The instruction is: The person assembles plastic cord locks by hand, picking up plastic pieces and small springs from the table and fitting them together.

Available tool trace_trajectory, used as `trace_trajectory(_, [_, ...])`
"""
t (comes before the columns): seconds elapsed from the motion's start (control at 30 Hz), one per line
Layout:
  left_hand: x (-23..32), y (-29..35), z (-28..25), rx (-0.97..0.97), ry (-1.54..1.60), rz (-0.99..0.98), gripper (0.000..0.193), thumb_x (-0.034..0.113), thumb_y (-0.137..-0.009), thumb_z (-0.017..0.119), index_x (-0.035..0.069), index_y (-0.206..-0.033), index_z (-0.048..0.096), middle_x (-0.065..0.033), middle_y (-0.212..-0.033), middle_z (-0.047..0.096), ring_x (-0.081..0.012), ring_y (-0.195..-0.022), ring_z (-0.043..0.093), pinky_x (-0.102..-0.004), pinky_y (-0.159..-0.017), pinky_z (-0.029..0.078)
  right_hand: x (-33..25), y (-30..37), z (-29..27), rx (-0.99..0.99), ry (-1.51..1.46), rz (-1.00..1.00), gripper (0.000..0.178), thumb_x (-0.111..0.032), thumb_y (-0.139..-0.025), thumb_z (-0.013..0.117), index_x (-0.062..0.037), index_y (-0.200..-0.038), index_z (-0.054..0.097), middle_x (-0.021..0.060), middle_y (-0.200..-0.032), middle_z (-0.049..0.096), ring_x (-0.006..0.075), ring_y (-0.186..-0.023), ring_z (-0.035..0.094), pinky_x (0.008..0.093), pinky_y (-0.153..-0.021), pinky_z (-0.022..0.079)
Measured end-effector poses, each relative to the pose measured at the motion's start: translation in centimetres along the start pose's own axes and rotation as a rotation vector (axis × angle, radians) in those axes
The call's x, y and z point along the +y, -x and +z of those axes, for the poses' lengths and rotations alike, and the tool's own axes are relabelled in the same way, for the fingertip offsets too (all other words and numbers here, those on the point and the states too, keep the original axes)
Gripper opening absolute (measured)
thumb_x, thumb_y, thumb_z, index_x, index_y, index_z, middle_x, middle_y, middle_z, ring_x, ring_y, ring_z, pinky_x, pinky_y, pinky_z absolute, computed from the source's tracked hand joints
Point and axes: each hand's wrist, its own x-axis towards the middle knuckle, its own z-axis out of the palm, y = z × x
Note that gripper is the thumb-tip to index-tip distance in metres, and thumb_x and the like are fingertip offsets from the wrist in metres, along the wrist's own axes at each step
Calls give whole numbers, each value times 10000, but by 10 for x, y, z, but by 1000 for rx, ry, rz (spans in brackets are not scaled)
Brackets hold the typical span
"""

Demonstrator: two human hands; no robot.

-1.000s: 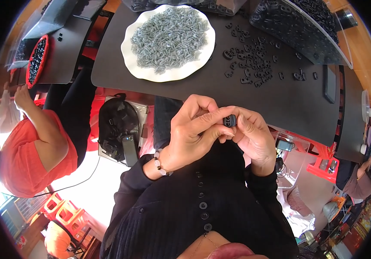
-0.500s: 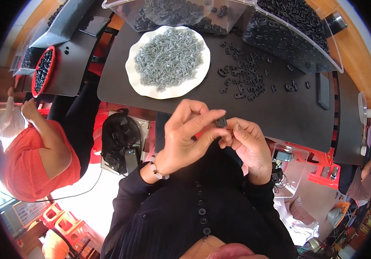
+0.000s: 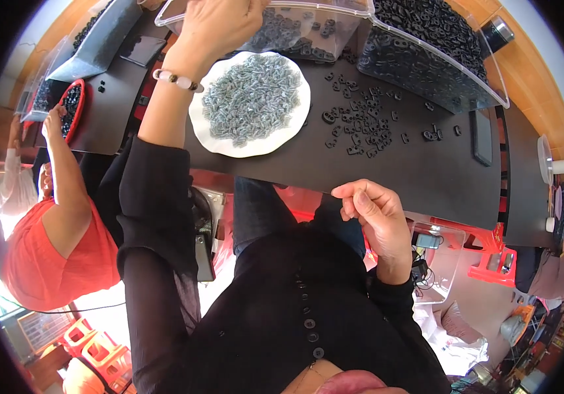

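Note:
My left hand [image 3: 219, 26] reaches over the near wall of a clear plastic bin [image 3: 315, 58] holding small black plastic pieces. The top edge of the view cuts off its fingers, so what they hold cannot be seen. Below its wrist lies a white scalloped plate [image 3: 198, 131] heaped with small metal springs [image 3: 252, 98]. Close to my body, in front of the table edge, my right hand [image 3: 382, 217] is closed, thumb against curled fingers. Something tiny and dark may show at its fingertip. Small black plastic parts [image 3: 364, 125] are scattered on the dark table [image 3: 426, 174].
A larger clear bin [image 3: 420, 79] full of black parts stands at the right back. Near the right edge lies a dark flat case [image 3: 481, 138]. Leftward, a person in a red top [image 3: 65, 243] reaches into a red basket [image 3: 73, 111] of black pieces at another table.
My left hand has left my right hand and swung forward over the far bin. The black piece between my hands is no longer seen there. The neighbour's hand has moved to the red basket.

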Motion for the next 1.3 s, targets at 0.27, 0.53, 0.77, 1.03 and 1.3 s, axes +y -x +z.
trace_trajectory(0.27, [-17,41,52,856,149,556,134,125,-856,675,12,-913,720,-147,-843,666,-305,-753,644,-403,-656,492,-12,-13,-11,188,299,-124,304,-231,-1003,578,48,-1071,675,-14,-768,572,52,-734,501,199,-693,396])
trace_trajectory(0.53, [33,175,109,24,873,164,105,-26,-841,658,8,-926,710,-117,-932,680,-252,-810,672,-329,-712,529,-18,-56,-28,425,1008,-414,129,-69,-921,637,-28,-1030,692,121,-825,641,188,-703,601,292,-644,468])
trace_trajectory(0.77, [33,179,134,-1,825,206,99,2,-876,662,10,-952,725,-89,-956,677,-157,-711,648,-270,-624,512,-37,-90,-29,300,1268,-471,132,-62,-874,647,-60,-1000,686,124,-840,629,323,-818,592,402,-741,474])
trace_trajectory(1.03, [31,178,144,26,925,139,116,0,-880,662,17,-970,732,-74,-957,674,-121,-637,613,-247,-556,482,-38,-115,-21,73,1334,-514,194,-143,-841,704,-72,-1020,695,98,-878,636,310,-887,603,397,-791,498])
trace_trajectory(1.3, [30,179,142,86,939,143,106,11,-852,678,16,-952,713,-94,-928,674,-225,-655,645,-302,-595,508,-30,-118,-16,55,1428,-501,184,-78,-830,710,-59,-1011,686,90,-911,641,272,-885,608,364,-783,479])
